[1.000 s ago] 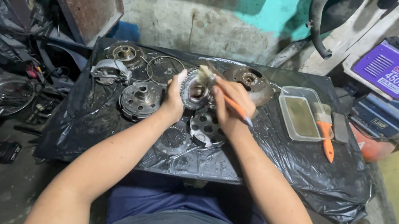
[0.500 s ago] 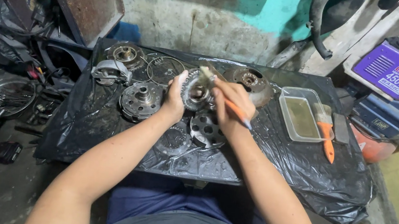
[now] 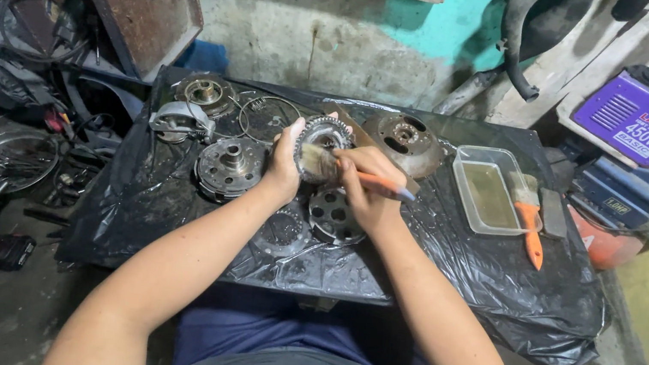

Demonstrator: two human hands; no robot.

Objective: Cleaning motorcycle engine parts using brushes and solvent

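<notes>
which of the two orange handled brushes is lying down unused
The orange-handled brush lying on the black plastic beside the clear tray, touched by no hand. The other brush is gripped in the right hand, bristles against the toothed round part.

A clear rectangular plastic tray (image 3: 486, 194) of murky liquid sat on the black plastic sheet (image 3: 500, 280) covering the counter, with an orange-handled paintbrush (image 3: 530, 219) just beside it. A purple box-shaped machine (image 3: 644, 116) stood well apart at the right, and a spoked wheel (image 3: 7, 158) lay on the floor at the left.

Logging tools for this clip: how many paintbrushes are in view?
2. One paintbrush is in the right hand, against the toothed gear; one orange-handled paintbrush rests on the clear tray. Clutter may hide more.
</notes>
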